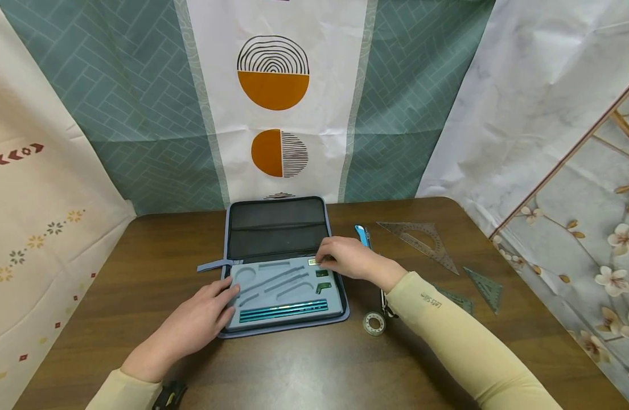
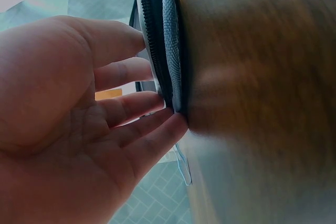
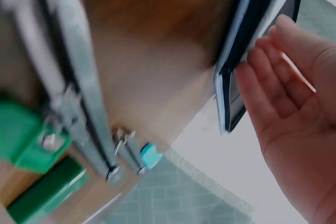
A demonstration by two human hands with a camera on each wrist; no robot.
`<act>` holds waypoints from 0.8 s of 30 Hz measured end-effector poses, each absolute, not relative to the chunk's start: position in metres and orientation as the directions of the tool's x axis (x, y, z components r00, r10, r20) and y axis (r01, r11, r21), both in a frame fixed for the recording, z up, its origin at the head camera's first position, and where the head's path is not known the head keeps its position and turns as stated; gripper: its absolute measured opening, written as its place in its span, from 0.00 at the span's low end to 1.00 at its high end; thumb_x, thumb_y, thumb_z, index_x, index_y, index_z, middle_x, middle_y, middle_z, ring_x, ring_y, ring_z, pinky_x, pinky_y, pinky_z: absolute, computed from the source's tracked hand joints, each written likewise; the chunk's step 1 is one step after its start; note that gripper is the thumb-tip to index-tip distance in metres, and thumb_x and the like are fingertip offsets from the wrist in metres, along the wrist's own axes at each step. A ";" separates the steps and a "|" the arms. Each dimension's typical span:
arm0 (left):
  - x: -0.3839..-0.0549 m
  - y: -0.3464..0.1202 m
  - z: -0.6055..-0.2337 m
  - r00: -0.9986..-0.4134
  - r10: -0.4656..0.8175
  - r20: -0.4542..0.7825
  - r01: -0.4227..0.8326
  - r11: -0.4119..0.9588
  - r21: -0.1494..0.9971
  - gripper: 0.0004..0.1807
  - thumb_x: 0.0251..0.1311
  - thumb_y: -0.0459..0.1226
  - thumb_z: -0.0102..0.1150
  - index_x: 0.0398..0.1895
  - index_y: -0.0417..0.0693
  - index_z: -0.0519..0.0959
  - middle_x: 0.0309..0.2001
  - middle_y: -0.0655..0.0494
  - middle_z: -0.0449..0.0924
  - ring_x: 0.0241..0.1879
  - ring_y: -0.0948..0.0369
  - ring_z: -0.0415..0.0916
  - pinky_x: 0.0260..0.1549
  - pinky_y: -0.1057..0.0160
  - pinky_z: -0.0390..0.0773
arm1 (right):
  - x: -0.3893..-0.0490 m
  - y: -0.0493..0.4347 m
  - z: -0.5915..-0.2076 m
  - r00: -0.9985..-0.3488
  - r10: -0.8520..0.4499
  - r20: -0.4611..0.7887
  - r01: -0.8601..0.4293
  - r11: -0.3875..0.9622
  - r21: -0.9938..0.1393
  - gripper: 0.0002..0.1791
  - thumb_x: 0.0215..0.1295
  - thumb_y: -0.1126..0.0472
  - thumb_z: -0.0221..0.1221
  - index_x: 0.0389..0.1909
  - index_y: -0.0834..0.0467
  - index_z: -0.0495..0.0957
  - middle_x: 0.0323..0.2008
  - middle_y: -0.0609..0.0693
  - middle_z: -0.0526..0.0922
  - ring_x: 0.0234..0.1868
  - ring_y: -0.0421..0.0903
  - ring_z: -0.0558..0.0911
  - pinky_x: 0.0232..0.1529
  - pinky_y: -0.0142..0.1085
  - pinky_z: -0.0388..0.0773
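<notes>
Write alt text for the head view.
A person's right hand is at the upper right of a tray in an open case; their left hand touches the case's left edge. Teal pencils lie in the tray; set squares lie to the right.

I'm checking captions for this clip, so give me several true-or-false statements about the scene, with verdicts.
1. The blue-grey rectangular zip case lies open on the brown wooden table. True.
2. The left hand is well away from the case. False: it touches the case's left side.
3. The right hand is at the upper right part of the pale blue-grey moulded tray. True.
4. The shiny teal pencils lie outside the case. False: they lie in the tray.
5. The large transparent triangular set square lies left of the case. False: it lies to its right.
</notes>
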State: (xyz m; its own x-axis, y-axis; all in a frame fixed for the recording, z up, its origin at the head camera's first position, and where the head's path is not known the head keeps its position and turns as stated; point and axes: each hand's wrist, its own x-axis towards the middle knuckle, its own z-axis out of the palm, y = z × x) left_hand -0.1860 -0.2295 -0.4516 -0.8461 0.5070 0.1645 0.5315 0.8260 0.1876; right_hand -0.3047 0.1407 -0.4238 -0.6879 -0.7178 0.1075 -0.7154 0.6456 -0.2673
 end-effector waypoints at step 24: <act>-0.186 -0.229 -0.454 -0.845 0.507 0.172 0.534 0.823 0.196 0.25 0.76 0.36 0.69 0.71 0.36 0.81 0.73 0.32 0.75 0.69 0.34 0.77 0.59 0.37 0.83 | -0.302 0.242 -0.409 -0.749 -0.653 0.110 -0.662 0.734 -0.152 0.13 0.71 0.69 0.73 0.53 0.55 0.91 0.50 0.49 0.88 0.49 0.50 0.88 0.50 0.49 0.87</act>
State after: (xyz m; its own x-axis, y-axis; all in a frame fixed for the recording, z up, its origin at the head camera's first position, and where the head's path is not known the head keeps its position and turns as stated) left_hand -0.1856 -0.2286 -0.4539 -0.8447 0.5069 0.1718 0.5336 0.8228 0.1957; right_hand -0.3018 0.2420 -0.4089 -0.7493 -0.6530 0.1100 -0.6619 0.7341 -0.1515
